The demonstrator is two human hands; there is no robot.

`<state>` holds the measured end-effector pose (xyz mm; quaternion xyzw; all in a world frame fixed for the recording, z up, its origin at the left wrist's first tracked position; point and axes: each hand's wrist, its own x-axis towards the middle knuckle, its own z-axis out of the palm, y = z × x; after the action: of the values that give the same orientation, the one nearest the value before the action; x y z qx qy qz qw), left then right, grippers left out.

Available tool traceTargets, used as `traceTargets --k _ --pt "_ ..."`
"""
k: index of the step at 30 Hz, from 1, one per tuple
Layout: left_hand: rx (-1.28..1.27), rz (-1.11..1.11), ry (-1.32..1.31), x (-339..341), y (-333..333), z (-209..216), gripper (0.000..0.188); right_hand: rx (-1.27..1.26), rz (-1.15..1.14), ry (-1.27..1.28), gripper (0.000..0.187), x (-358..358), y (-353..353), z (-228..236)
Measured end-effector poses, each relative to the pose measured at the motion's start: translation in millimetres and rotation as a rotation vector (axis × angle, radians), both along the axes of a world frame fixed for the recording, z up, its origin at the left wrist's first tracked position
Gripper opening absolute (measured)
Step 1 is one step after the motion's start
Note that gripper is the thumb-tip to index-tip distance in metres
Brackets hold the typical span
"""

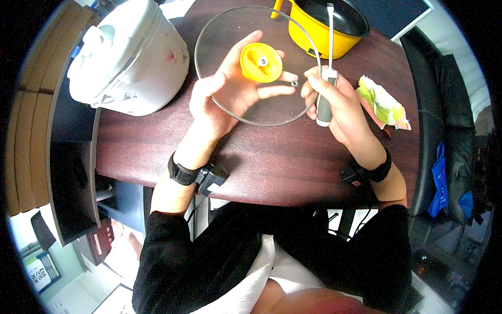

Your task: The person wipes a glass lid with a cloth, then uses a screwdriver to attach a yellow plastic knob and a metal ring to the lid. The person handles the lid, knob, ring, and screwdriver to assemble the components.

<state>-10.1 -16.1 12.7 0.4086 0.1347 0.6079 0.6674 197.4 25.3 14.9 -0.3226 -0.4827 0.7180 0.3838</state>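
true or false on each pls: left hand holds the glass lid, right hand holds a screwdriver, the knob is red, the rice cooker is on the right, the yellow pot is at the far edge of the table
1. The left hand holds the glass lid: true.
2. The right hand grips a screwdriver: true.
3. The knob is red: false, it is yellow.
4. The white rice cooker stands on the right: false, it stands on the left.
5. The yellow pot sits at the table's far edge: true.

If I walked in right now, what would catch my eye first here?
Probably the bright yellow knob at the middle of a round glass lid, which the left hand holds up over the dark wooden table. Beside it the right hand grips a grey-handled screwdriver. A white rice cooker sits far left, a yellow pot behind.
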Motion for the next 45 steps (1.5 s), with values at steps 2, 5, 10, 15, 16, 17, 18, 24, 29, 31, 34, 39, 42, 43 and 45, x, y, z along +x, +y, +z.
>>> traceTargets --k 2,5,10,15,16,17,18,24,29,31,34,39,42,43,45 --pt "-0.011 0.036 0.064 -6.6 2.8 1.8 0.096 0.071 0.102 -0.194 0.022 7.8 9.9 0.8" --pt "-0.018 0.116 0.152 -13.3 4.6 4.5 0.101 0.281 0.093 -0.491 0.024 10.9 13.5 13.8" --pt "-0.036 0.192 0.217 -20.6 4.6 5.9 0.107 0.726 0.033 -0.813 0.025 23.1 10.6 31.7" --pt "-0.038 0.164 0.285 -19.6 2.3 7.1 0.109 0.858 0.108 -0.942 0.026 25.3 2.8 43.4" --pt "-0.053 0.175 0.287 -17.9 1.7 7.6 0.109 0.88 0.112 -0.955 0.027 25.0 0.8 43.8" --pt "-0.043 0.181 0.28 -17.7 2.3 6.2 0.105 0.903 0.117 -0.968 0.027 24.9 -0.2 43.8" --pt "-0.033 0.188 0.273 -17.7 3.0 4.2 0.1 0.932 0.103 -0.971 0.027 25.1 -0.4 43.3" --pt "0.001 0.192 0.332 -19.9 2.9 1.7 0.094 1.106 0.023 -1.026 0.03 26.8 -4.1 45.2" --pt "0.029 0.187 0.316 -14.6 0.4 2.9 0.092 1.095 0.085 -1.188 0.034 28.2 -11.9 41.9" --pt "0.026 0.169 0.283 -15.3 -0.4 2.0 0.093 1.06 0.124 -1.2 0.027 24.6 -14.4 41.1" --pt "0.024 0.193 0.3 -13.2 -1.6 6.2 0.094 1.021 0.159 -1.101 0.032 22.6 -13.1 38.9" --pt "0.027 0.18 0.286 -15.5 -1.7 1.0 0.089 0.982 0.182 -1.085 0.031 19.3 -15.3 36.4" --pt "0.047 0.143 0.25 -18.4 4.3 -6.5 0.083 0.97 0.203 -1.122 0.024 19.7 -14.7 33.1" --pt "0.047 0.14 0.258 -19.1 5.5 -8.0 0.083 0.962 0.211 -1.09 0.025 21.3 -11.0 30.6" --pt "0.051 0.136 0.272 -19.7 6.2 -9.5 0.083 0.919 0.233 -1.046 0.029 20.4 -9.2 30.1"
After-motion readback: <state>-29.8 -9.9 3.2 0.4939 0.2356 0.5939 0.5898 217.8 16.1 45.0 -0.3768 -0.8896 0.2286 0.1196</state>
